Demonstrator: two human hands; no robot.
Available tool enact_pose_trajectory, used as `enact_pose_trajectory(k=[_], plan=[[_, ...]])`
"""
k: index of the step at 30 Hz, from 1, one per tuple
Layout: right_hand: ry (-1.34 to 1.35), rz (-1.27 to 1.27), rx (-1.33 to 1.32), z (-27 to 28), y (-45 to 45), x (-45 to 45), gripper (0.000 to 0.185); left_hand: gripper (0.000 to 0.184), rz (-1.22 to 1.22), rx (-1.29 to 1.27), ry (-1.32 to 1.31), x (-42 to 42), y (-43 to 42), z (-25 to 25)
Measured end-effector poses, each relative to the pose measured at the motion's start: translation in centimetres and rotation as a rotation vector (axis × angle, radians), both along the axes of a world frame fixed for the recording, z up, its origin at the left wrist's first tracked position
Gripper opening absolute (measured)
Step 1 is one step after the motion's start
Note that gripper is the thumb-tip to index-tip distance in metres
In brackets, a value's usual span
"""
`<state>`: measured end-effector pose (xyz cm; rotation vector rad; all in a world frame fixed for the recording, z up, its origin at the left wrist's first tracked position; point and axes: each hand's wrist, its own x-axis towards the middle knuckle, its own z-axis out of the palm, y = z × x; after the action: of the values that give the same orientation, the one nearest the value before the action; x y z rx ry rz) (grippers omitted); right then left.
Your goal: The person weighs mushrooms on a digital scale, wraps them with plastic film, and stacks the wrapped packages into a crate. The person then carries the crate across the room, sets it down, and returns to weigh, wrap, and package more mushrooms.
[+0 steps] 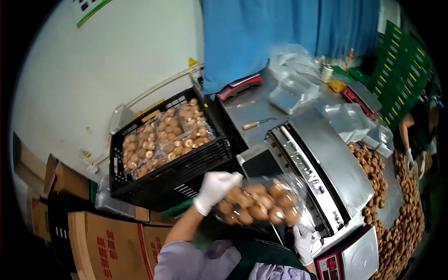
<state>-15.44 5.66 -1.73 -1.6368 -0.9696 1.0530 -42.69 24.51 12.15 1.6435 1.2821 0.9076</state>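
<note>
A clear plastic tray of brown mushrooms [261, 204], covered in shiny clear film, is held up in front of my body, tilted a little. My left hand [217, 191], in a white glove, is closed on the pack's left edge. At its lower right corner my right hand [304, 240], also gloved in white, grips the pack with its fingers partly hidden. The film wrapping machine [308, 172] stands just beyond and to the right of the pack.
A black crate [172, 175] with packed mushroom trays stands at the left. Around the machine are a knife [258, 123], empty clear trays [289, 95], a scale [359, 254] and loose mushrooms [399, 233]. Cardboard boxes [109, 247] sit lower left; another person's gloved hand [409, 160] is far right.
</note>
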Motion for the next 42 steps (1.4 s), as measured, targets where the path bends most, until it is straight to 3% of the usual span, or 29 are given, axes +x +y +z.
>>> enact_pose_trajectory(k=[3, 4, 9, 12, 13, 17, 21, 23, 29, 32, 36, 39, 42], plan=[[-0.007, 0.107, 0.022, 1.4, 2.2, -1.4, 0.018, 0.031, 0.364, 0.13, 0.12, -9.3, 2.1, 2.7], [-0.004, 0.13, 0.022, 1.3, 2.7, -1.7, 0.018, 0.036, 0.45, 0.28, 0.206, -13.9, 3.5, 1.7], [-0.059, 0.23, 0.006, 0.7, 5.2, -2.9, 0.018, 0.046, 0.832, 0.23, 0.099, -32.2, 5.3, 3.3], [-0.08, 0.265, 0.065, 1.3, 6.5, -3.9, 0.017, 0.042, 0.923, 0.235, 0.211, -39.9, 5.6, 3.5], [-0.078, 0.269, 0.062, 1.3, 6.9, -4.2, 0.017, 0.04, 0.884, 0.26, 0.098, -41.0, 5.7, 3.5], [-0.018, 0.299, 0.008, 2.0, 8.0, -5.3, 0.017, 0.041, 0.881, 0.07, 0.307, -45.4, 6.6, 1.5], [-0.084, 0.311, 0.011, 2.3, 9.1, -6.1, 0.017, 0.05, 0.76, -0.011, 0.718, -44.0, 8.7, -2.2], [-0.102, 0.297, 0.027, 2.1, 9.4, -6.4, 0.017, 0.056, 0.683, -0.172, 1.008, -43.6, 9.6, -2.9], [-0.104, 0.281, 0.008, 1.0, 9.7, -7.0, 0.017, 0.051, 0.791, -0.049, 1.018, -42.3, 8.3, -5.0], [-0.113, 0.312, -0.014, 1.2, 10.0, -7.3, 0.018, 0.049, 0.785, 0.004, 1.224, -39.8, 7.5, -3.6], [-0.253, 0.377, 0.095, 2.2, 10.4, -8.1, 0.017, 0.025, 0.84, 0.189, 1.34, -38.1, 6.7, -3.6], [-0.275, 0.373, 0.125, 2.4, 10.1, -8.5, 0.016, 0.029, 0.839, 0.364, 1.169, -36.8, 5.5, -3.9], [-0.311, 0.4, 0.169, 2.1, 9.2, -8.4, 0.016, 0.034, 0.876, 0.255, 1.178, -35.5, 3.9, -3.1]])
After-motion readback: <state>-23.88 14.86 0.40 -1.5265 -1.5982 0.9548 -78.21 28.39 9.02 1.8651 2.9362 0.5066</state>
